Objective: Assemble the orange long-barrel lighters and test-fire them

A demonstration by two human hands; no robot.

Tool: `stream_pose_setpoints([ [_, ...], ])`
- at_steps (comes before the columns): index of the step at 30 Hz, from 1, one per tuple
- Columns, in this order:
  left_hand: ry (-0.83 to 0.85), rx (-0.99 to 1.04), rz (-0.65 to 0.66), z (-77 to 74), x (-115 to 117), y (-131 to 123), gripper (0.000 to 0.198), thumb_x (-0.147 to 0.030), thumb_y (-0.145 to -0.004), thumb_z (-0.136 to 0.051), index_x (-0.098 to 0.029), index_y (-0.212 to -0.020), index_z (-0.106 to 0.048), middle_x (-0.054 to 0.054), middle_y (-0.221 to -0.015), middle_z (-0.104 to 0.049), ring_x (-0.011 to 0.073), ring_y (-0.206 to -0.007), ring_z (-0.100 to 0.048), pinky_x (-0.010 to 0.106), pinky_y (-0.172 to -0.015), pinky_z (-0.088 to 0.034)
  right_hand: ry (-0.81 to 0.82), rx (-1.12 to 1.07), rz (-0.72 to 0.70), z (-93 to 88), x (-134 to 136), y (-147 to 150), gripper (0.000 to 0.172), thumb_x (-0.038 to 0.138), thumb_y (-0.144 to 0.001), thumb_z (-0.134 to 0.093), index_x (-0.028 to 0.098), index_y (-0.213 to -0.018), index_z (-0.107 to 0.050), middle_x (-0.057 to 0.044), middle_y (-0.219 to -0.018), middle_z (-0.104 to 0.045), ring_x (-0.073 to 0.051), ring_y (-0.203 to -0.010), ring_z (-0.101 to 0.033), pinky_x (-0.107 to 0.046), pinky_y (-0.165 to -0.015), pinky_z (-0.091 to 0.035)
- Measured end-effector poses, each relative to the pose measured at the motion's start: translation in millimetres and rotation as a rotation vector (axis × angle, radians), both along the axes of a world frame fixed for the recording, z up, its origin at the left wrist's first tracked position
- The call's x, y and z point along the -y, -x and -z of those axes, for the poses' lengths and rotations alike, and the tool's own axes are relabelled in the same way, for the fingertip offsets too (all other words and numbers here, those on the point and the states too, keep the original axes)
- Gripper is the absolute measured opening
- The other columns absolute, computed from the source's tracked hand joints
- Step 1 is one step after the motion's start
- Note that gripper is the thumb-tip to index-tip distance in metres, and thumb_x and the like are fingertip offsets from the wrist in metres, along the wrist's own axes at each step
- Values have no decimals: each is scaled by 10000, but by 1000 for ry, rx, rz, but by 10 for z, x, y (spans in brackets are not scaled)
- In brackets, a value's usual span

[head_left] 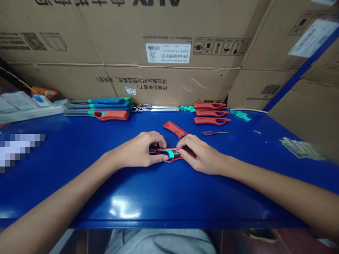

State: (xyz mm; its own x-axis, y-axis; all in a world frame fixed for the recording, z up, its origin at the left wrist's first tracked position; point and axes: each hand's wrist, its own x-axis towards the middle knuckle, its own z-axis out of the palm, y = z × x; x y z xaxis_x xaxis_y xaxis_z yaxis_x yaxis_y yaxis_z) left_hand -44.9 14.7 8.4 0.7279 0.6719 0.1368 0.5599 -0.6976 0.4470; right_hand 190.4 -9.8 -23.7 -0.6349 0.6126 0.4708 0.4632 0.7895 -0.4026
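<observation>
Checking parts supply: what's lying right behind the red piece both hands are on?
A loose red shell half lies just behind the red piece; a screwdriver lies farther right. The right hand covers the shell's near end.

The left hand (141,150) and right hand (201,153) cover both ends of the red handle shell (169,155), so what their fingertips pinch stays hidden. At nine o'clock on the tabletop (159,190) sits a pixelated patch (19,150). At three o'clock, a smeared pale pile (302,148), perhaps metal parts, blurs out.

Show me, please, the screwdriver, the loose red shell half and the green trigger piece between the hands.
screwdriver (216,133): head view, on its shaft.
loose red shell half (175,129): head view, mid-body.
green trigger piece (169,154): head view, its centre.
</observation>
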Motion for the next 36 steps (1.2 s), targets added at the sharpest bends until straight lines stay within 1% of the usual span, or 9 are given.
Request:
stream_pose_setpoints([
  [2, 19, 7, -17, 8, 4, -4, 164, -328, -802, -657, -176, -861, -645, 10, -801, -647, 141, -707, -562, 261, -645, -436, -24, -4, 16, 10, 1, -4, 28, 189, -920, -522, 194, -948, -523, -70, -933, -632, -192, -875, -580, -350, -791, -489],
  [5, 33, 25, -20, 25, 9, -7, 111, -282, -813, -640, -176, -844, -632, -1, -777, -633, 126, -680, -551, 249, -632, -431, -42, -13, 26, 25, 3, -13, 83, 211, -900, -559, 195, -977, -533, -65, -923, -640, -191, -854, -590, -348, -782, -486],
  [11, -27, 92, -3, 59, 22, 0, 75, -239, -836, -634, -172, -866, -621, 3, -809, -610, 119, -691, -544, 250, -653, -445, -148, -29, 29, 41, -8, -6, 162, 222, -877, -562, 169, -1028, -584, -80, -877, -663, -209, -822, -595, -366, -765, -470],
  [15, -127, 137, 37, 58, 54, -10, 45, -191, -855, -621, -165, -891, -626, 16, -840, -609, 132, -757, -553, 261, -691, -447, -222, -30, 92, 42, -13, 15, 157, 227, -857, -555, 136, -951, -642, -93, -806, -704, -211, -731, -616, -381, -734, -434],
  [19, -194, 172, 101, 51, 86, -36, 45, -142, -865, -601, -158, -901, -623, 23, -831, -623, 145, -796, -554, 265, -701, -447, -189, -70, 131, 24, 4, 41, 182, 178, -881, -498, 156, -803, -661, -52, -708, -712, -163, -619, -602, -339, -675, -400],
  [23, -221, 191, 129, 53, 98, -54, 45, -141, -880, -581, -157, -894, -620, 35, -842, -644, 156, -813, -560, 279, -727, -453, -202, -102, 147, -4, 30, 62, 139, 184, -836, -556, 146, -776, -675, -52, -688, -711, -153, -594, -588, -316, -627, -385],
  [26, -219, 185, 117, 38, 105, -61, 46, -161, -862, -600, -152, -904, -618, 39, -859, -647, 164, -833, -560, 286, -748, -454, -219, -98, 159, -16, 33, 63, 144, 186, -832, -567, 149, -770, -691, -51, -677, -712, -156, -594, -568, -318, -612, -372],
  [29, -208, 139, 86, 7, 104, -60, 126, -198, -800, -640, -145, -913, -626, 44, -876, -652, 183, -839, -554, 312, -766, -453, -233, -106, 166, -11, 21, 58, 140, 194, -831, -576, 161, -765, -695, -42, -667, -711, -156, -597, -549, -318, -618, -372],
  [36, 4, 75, 10, -2, 66, -24, 202, -177, -824, -513, -138, -874, -705, 56, -810, -649, 157, -707, -588, 283, -655, -457, -314, -145, 151, 22, -3, 52, 112, 151, -802, -607, 157, -725, -689, -30, -626, -692, -146, -577, -509, -317, -616, -357],
])
